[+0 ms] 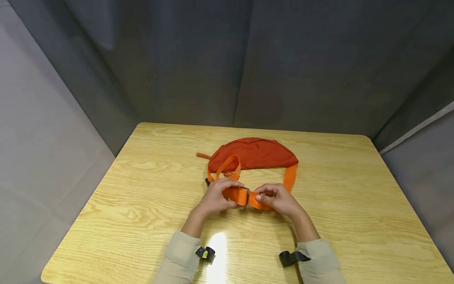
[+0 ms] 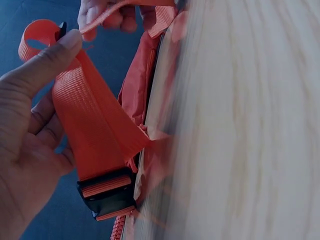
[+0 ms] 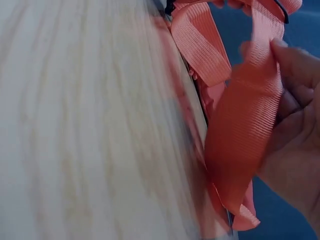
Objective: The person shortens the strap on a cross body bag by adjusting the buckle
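Observation:
A red-orange waist bag [image 1: 253, 154] lies on the table with its orange strap [image 1: 290, 177] running toward me. Between my hands the strap passes through a dark slide buckle [image 1: 247, 196]. My left hand [image 1: 218, 197] pinches the strap just left of that slider, thumb below and fingers above. To the right of it, my right hand [image 1: 278, 199] pinches the strap between thumb and fingers. In the left wrist view a black side-release buckle [image 2: 107, 192] hangs at the strap's end, below my left hand [image 2: 35, 110]. The right wrist view has the strap [image 3: 245, 120] draping down beside my right hand [image 3: 295, 115].
The bag stands on a light wooden table [image 1: 142, 217]. A patterned orange zipper pull [image 1: 203, 156] sticks out left of the bag. Dark grey curtains [image 1: 188, 67] hang behind the table, and lighter panels [image 1: 42, 157] flank it.

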`<action>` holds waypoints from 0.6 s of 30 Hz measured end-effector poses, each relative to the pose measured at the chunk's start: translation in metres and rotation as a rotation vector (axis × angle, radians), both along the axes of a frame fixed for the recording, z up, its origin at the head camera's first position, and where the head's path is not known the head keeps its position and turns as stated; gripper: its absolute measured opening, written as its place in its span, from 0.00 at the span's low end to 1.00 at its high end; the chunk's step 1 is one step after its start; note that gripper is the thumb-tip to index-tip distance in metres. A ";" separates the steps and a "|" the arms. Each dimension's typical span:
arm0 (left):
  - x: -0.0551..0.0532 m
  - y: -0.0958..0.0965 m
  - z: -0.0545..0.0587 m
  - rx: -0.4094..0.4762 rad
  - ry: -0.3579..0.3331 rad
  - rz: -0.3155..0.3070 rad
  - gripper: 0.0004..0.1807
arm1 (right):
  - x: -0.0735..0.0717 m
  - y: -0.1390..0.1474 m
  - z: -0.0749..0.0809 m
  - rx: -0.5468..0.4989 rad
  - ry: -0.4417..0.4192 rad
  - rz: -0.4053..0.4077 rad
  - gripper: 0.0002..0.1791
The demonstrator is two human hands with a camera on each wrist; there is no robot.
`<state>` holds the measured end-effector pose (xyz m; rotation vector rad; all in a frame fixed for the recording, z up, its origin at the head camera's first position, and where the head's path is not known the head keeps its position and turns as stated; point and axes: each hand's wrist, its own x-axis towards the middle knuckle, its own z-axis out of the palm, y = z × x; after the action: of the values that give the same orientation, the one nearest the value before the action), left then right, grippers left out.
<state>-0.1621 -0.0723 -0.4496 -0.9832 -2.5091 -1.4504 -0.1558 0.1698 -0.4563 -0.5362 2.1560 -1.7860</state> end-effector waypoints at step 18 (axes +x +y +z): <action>-0.002 -0.003 0.000 -0.001 0.042 -0.032 0.28 | -0.006 -0.008 0.001 -0.081 0.023 0.024 0.06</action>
<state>-0.1645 -0.0750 -0.4500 -1.0471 -2.4758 -1.4219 -0.1619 0.1618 -0.4553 -0.6023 2.0903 -1.8701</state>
